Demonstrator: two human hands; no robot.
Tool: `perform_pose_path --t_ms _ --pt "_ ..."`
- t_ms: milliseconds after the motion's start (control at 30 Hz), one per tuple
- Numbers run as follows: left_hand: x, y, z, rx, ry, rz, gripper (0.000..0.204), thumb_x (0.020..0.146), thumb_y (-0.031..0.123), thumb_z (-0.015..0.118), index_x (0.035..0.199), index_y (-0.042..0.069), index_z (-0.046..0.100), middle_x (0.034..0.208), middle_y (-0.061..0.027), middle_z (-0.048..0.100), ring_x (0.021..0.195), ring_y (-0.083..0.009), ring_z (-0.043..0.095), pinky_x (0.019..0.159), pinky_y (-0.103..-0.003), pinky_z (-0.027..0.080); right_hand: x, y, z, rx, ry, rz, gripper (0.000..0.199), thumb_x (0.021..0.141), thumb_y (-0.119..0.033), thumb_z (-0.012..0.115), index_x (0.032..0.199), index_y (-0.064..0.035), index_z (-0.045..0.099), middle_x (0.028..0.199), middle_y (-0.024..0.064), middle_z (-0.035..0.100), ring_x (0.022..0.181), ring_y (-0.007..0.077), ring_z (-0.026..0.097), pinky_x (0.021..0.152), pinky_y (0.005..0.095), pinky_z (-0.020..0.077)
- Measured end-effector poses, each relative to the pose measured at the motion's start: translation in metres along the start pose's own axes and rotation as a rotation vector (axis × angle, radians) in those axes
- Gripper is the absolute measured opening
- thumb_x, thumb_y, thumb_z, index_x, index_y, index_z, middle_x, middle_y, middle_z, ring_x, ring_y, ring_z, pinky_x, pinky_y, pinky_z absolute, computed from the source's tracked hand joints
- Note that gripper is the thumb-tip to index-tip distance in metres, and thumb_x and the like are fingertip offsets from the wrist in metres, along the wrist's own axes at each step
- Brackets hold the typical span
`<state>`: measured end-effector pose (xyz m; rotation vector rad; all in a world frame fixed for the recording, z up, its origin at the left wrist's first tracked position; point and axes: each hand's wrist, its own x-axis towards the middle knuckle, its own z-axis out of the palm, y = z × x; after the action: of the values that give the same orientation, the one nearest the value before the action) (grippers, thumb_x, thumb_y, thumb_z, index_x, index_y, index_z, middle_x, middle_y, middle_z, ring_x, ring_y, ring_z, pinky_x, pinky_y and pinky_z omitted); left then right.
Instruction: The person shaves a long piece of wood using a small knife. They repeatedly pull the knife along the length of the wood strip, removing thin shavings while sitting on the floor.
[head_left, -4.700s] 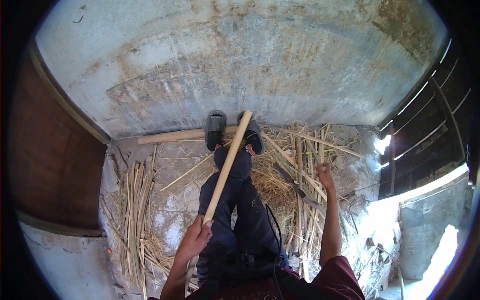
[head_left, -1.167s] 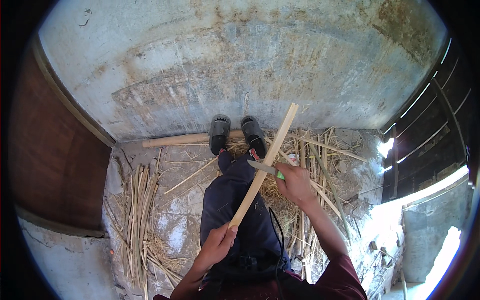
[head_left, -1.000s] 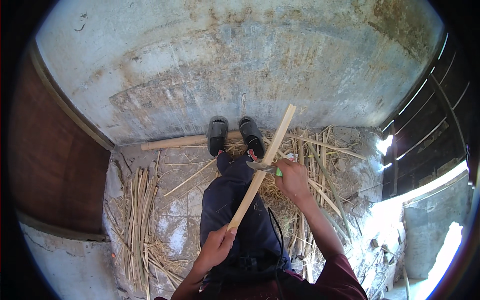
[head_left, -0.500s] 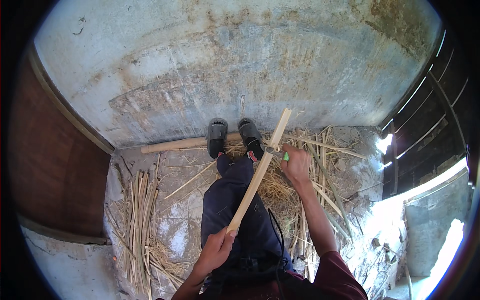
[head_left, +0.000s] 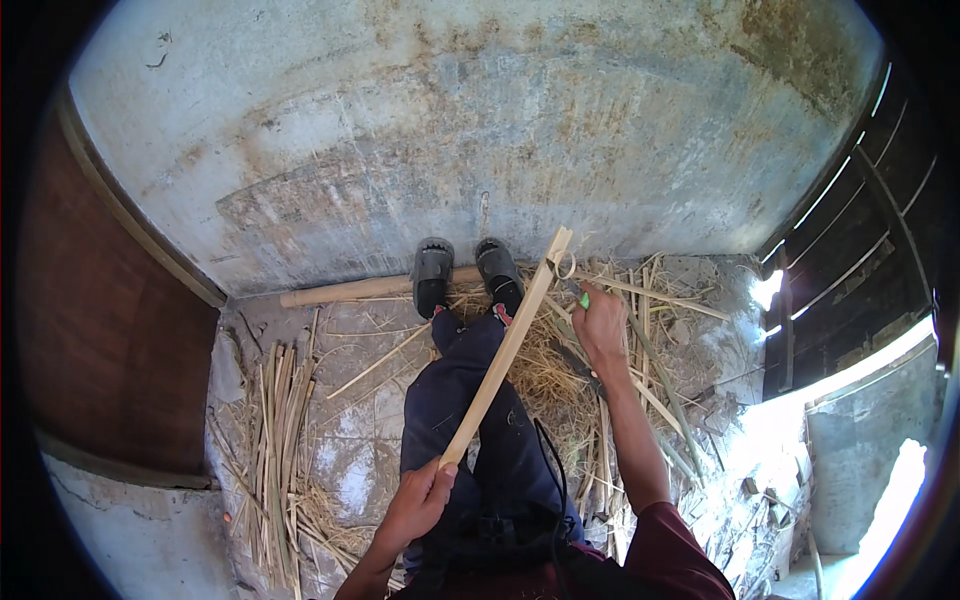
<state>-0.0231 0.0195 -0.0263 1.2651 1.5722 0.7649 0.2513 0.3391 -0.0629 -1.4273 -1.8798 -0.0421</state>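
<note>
My left hand (head_left: 415, 500) is closed round the near end of a long pale bamboo strip (head_left: 505, 355), which slants away from me, up and to the right over my legs. My right hand (head_left: 602, 328) grips a knife with a green handle (head_left: 584, 300). Its thin blade lies against the strip near the far end, and a curled shaving (head_left: 567, 266) stands out there. The fingers of my right hand hide most of the handle.
Split strips (head_left: 280, 420) lie in a bundle on the floor at left. Shavings (head_left: 545, 368) and more sticks lie at right. A pole (head_left: 345, 290) runs along the foot of the stained wall (head_left: 420, 150). My shoes (head_left: 433, 268) stand close to that wall.
The knife has moved farther along the strip toward its far end, and the shaving has moved with it. My left hand has drawn the strip slightly nearer and left.
</note>
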Motion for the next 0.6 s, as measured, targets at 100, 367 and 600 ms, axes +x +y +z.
perform_pose_path --t_ms 100,367,600 --pt "0.004 -0.001 0.0 -0.007 0.004 -0.007 0.035 0.118 0.032 0.052 0.111 0.001 0.066 0.067 -0.0074 0.061 0.059 -0.0203 0.062 0.06 -0.039 0.049 -0.002 -0.011 -0.004 0.098 -0.061 -0.039 0.028 0.08 -0.003 0.065 0.104 -0.0048 0.079 0.081 0.0254 0.073 0.078 0.0441 0.074 0.072 0.0536 0.0577" --pt "-0.002 0.009 0.014 0.031 -0.064 0.0 0.036 0.118 0.03 0.053 0.1 0.0 0.063 0.068 -0.0022 0.059 0.06 -0.0113 0.055 0.059 -0.033 0.046 0.029 -0.003 -0.026 0.066 -0.03 -0.146 0.013 0.079 -0.005 0.067 0.091 -0.0053 0.073 0.083 0.02 0.073 0.076 0.0434 0.072 0.069 0.0522 0.0566" --pt "0.004 0.019 0.018 0.072 -0.046 0.011 0.035 0.117 0.03 0.053 0.1 0.0 0.062 0.067 -0.004 0.059 0.059 -0.014 0.056 0.058 -0.036 0.045 0.049 0.028 -0.008 0.025 0.032 -0.135 0.017 0.077 -0.006 0.068 0.093 -0.0069 0.075 0.083 0.0176 0.073 0.078 0.0426 0.072 0.071 0.0529 0.0565"
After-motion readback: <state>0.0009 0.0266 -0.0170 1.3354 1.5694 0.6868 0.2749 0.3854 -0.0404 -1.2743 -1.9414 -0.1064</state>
